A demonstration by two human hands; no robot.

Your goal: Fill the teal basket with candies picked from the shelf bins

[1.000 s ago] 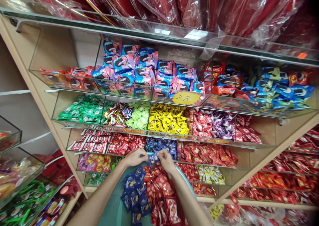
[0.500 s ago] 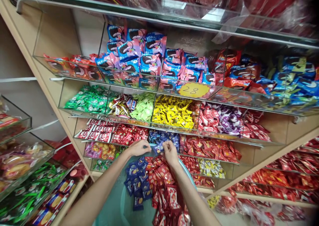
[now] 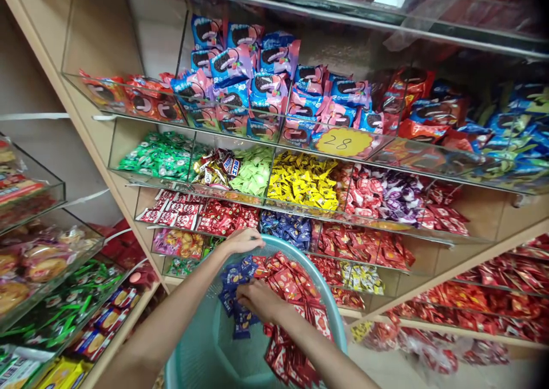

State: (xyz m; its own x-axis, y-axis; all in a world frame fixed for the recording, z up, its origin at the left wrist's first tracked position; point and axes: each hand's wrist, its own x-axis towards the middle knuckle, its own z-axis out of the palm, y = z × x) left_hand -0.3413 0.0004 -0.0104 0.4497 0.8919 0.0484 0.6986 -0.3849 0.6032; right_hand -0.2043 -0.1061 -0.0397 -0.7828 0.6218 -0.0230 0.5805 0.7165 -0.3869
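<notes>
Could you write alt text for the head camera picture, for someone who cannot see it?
A person's right hand reaches into blue sweet packets in a teal basket while the left hand grips its rim, before shelves of bright wrapped sweets.

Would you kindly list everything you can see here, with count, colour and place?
basin: one, pale teal, low centre, in front of the shelves.
blue packets: several, dark blue, left side of the basin.
red packets: many, red, right side of the basin.
sandwich biscuit packs: many, blue and pink, top tier.
price tag: one, yellow, reads 28, front of the top tier.
green sweets: a heap, green, second tier left.
yellow sweets: a heap, yellow, second tier centre.
blue sweets bin: one, dark blue, third tier, just behind the basin.
wooden shelf unit: one, light wood, with clear dividers.
left hand: on the basin's far rim.
right hand: inside the basin, on the blue packets.
</notes>
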